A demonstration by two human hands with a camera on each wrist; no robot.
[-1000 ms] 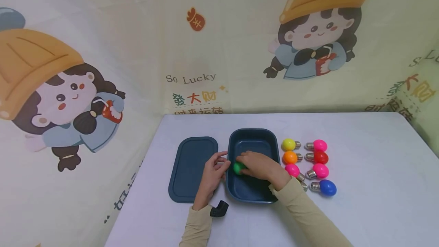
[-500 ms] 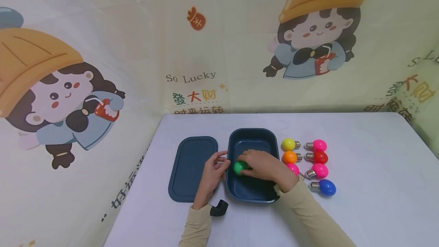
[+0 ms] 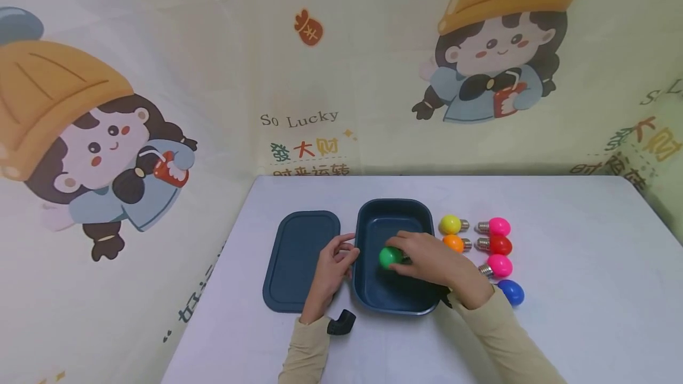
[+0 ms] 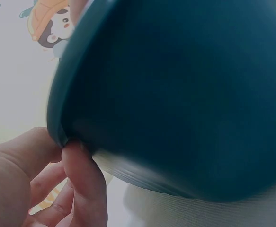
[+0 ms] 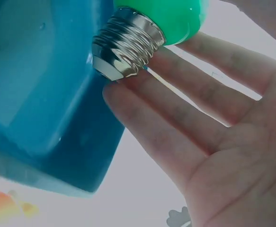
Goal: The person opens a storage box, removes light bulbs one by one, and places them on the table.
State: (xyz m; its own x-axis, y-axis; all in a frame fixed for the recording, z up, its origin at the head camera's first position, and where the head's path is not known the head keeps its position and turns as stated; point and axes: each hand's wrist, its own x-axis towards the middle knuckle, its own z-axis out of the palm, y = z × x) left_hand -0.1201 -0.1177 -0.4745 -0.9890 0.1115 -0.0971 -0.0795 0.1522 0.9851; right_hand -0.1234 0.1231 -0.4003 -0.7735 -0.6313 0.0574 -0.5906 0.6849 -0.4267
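Observation:
In the head view a green light bulb (image 3: pixel 391 258) hangs over the middle of a dark blue rectangular box (image 3: pixel 395 306). My right hand (image 3: pixel 434 258) holds the bulb between thumb and fingers; the right wrist view shows its threaded metal base (image 5: pixel 127 43) beside the fingers. On the box's left side, my left hand (image 3: pixel 332 271) grips the rim. Up close in the left wrist view, the fingers (image 4: pixel 84 172) lie against the rim of the box (image 4: pixel 56 113) from both sides.
A flat dark blue lid (image 3: pixel 301 262) lies left of the box. To its right lie loose bulbs: yellow (image 3: pixel 450 224), orange (image 3: pixel 453 243), red (image 3: pixel 500 245), blue (image 3: pixel 511 293) and pink ones (image 3: pixel 500 226). My right forearm covers part of this group. A patterned cloth (image 3: pixel 384 135) hangs behind the table.
My right hand has moved right with the green bulb, from near the box's left wall to over its middle. The left hand has stayed at the rim.

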